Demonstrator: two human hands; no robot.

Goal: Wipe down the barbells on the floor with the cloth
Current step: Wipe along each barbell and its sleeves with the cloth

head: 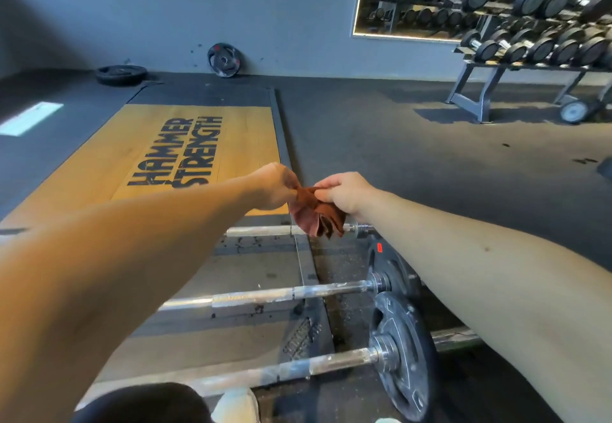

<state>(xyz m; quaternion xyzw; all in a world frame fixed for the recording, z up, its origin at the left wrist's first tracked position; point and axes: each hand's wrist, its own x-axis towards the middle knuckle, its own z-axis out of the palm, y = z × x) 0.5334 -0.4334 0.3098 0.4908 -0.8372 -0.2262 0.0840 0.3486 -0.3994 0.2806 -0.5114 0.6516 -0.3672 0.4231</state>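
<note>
Cloth (311, 215) pinched by left hand (275, 187) and right hand (347, 195) fingers (326, 184), partly covering far barbell (258, 231)

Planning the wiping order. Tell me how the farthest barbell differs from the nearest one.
The cloth, pinched by the left hand and right hand, hangs in front of the farthest barbell; the nearest barbell has no cloth near it. The nearest carries a black plate; the farthest shows none, though the right arm hides its end. Both are steel bars lying parallel on the floor.
</note>
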